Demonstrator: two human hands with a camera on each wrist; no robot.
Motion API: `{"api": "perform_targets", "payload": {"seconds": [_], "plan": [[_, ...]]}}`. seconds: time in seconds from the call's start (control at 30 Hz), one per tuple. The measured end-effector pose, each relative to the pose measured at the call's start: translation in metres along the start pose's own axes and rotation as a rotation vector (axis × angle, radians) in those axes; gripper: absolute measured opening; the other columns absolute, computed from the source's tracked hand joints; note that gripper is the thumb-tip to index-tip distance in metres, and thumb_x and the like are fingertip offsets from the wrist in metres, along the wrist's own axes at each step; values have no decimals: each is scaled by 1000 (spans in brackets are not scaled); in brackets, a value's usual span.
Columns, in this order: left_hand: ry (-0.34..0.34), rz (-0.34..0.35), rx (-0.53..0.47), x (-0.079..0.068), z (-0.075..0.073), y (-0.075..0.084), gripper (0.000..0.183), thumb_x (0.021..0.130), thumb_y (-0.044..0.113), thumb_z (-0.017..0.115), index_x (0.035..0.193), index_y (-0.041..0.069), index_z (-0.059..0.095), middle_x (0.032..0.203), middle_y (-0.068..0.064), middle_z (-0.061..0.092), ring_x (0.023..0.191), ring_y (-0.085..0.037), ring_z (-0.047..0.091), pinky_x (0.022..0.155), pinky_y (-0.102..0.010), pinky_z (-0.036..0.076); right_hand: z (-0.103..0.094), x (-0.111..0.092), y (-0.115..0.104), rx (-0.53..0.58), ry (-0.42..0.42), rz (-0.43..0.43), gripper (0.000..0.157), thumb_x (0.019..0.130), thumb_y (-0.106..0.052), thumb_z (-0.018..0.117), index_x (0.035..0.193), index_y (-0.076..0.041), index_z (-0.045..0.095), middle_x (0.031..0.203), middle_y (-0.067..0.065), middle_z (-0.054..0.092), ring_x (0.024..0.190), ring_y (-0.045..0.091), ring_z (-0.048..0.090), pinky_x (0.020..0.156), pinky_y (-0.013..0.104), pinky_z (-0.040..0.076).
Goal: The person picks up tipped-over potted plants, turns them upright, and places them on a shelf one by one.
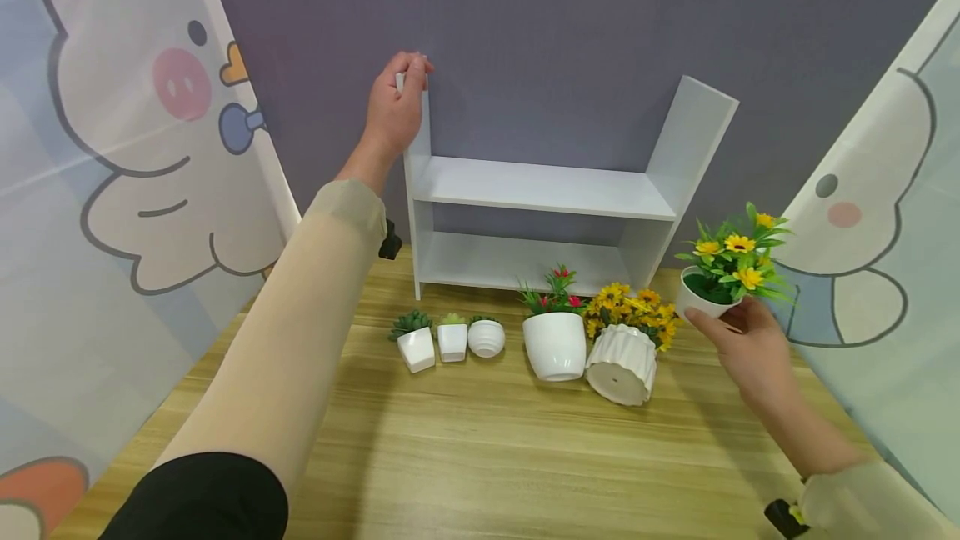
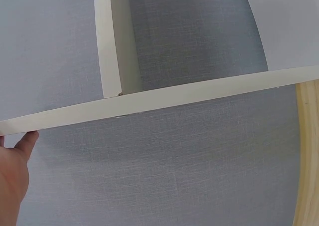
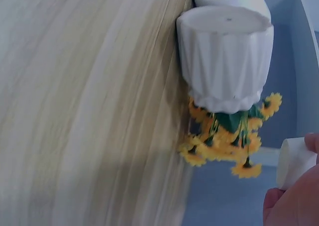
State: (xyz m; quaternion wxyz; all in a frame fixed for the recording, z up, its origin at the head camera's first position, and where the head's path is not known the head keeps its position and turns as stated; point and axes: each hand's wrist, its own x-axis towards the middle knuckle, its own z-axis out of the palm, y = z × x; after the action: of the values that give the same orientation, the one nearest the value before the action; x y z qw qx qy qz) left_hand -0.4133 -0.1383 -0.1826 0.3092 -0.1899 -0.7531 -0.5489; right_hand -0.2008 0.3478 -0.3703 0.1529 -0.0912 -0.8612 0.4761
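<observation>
A white two-tier shelf (image 1: 540, 190) stands on the wooden table (image 1: 480, 457) against the purple wall. My left hand (image 1: 396, 107) grips the top of its left upright; the left wrist view shows the shelf board (image 2: 164, 99) and my thumb (image 2: 22, 143) at its edge. My right hand (image 1: 738, 340) holds a small white pot of yellow flowers (image 1: 731, 261) above the table's right side, its rim (image 3: 294, 161) seen in the right wrist view. A ribbed white pot with yellow flowers (image 1: 622, 357) lies tipped over on the table, also close in the right wrist view as the ribbed pot (image 3: 224, 56).
In front of the shelf stand three tiny succulent pots (image 1: 450, 338) and a white pot with red flowers (image 1: 555, 332). Cartoon-printed curtains hang at the left (image 1: 112, 173) and at the right (image 1: 877, 240). The table's near half is bare wood.
</observation>
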Motion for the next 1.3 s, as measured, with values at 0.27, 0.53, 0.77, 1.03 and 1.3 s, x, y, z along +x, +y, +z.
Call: {"api": "perform_targets", "payload": {"seconds": [0.27,0.53,0.77,1.03,1.3], "plan": [[-9,-16,16,-1,0,0,44,118,38,40,128,1,63,118,2,59,124,-13,55,97,-26,40,20,-4,-21,52,-73,-27,55,103,-40,78,145,-17,51,120,-18,60,105,-10,57,81,10,52],[-9,-16,1,-1,1,1,44,118,38,40,126,1,63,130,-7,62,135,-16,54,105,-26,40,39,-6,-46,40,-155,-102,82,103,-47,76,166,-8,40,146,11,58,111,-3,59,85,10,55],[-6,-2,-1,-1,2,-1,44,118,37,41,128,0,63,112,4,58,123,-13,55,102,-27,41,61,-7,-69,99,-207,-200,73,102,-38,80,161,-9,48,135,8,64,110,1,65,90,10,55],[-13,-15,3,-2,3,0,45,118,39,40,129,2,64,111,8,57,119,-10,55,103,-27,41,82,-3,-97,153,-258,-223,64,101,-37,82,151,-8,55,124,0,68,107,9,69,89,16,57],[-14,-8,9,-2,3,0,45,119,38,40,129,1,63,113,4,58,120,-11,55,103,-26,41,101,8,-125,161,-304,-278,60,100,-37,83,147,-10,58,120,3,68,104,14,69,84,21,58]]}}
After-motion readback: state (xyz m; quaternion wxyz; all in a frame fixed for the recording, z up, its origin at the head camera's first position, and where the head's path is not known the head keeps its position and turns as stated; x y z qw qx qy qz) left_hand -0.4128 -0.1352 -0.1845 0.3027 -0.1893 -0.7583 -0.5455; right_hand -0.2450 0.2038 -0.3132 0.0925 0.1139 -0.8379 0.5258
